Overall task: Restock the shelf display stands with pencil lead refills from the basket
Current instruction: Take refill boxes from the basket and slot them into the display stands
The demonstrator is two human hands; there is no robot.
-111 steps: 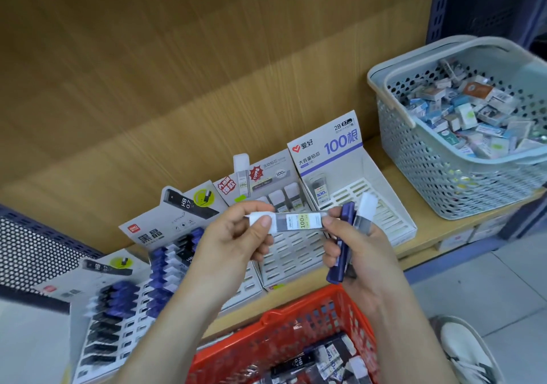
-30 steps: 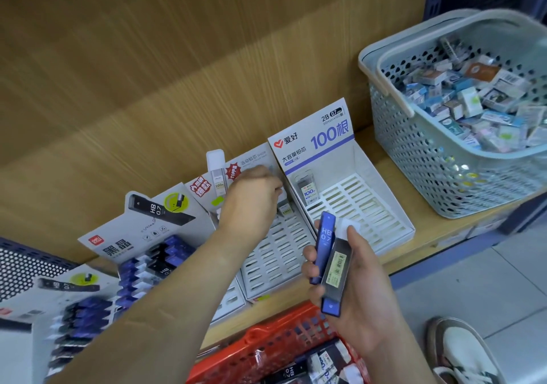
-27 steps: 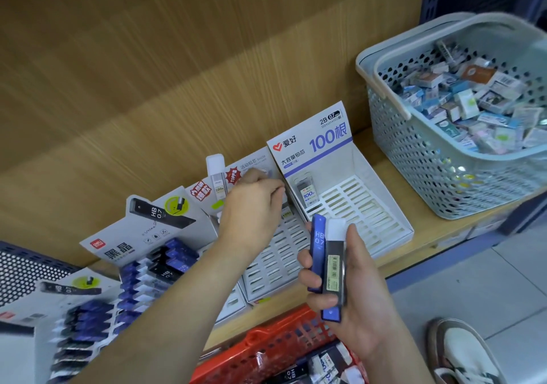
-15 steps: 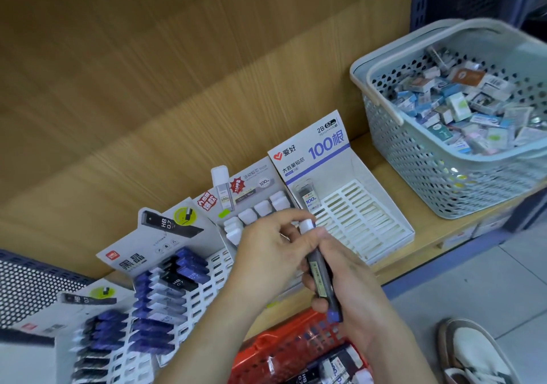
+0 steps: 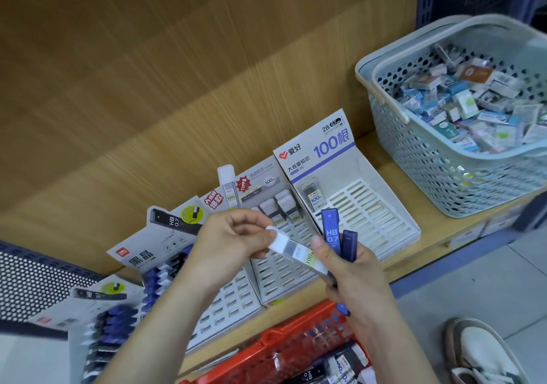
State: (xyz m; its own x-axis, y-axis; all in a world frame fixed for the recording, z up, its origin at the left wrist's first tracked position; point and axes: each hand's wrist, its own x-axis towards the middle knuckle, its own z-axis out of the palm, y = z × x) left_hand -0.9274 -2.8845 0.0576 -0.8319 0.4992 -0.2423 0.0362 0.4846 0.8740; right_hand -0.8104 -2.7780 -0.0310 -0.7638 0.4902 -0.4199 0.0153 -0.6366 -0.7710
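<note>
Your red basket [image 5: 296, 343] is cut off at the bottom edge, below the 100 stand [image 5: 396, 206], and the blue-stocked stands [image 5: 139, 253] left of it are blurry. Your left hand [image 5: 233, 244] has its fingers [image 5: 251, 219] curled, pinching the white cap of a clear refill case [image 5: 296, 250] just in front of that stand. Your right hand [image 5: 355, 277] grips its other end plus two blue HB cases [image 5: 331, 230]. Their lower halves are hidden in your palm.

Single view, head-worn wide-angle camera: faces forward and steeply down onto the shelf [image 5: 435, 225] from close range. The back panel [image 5: 177, 73] fills the top, the floor [image 5: 479, 283] the lower right; the lower-left margin seems blurred.
</note>
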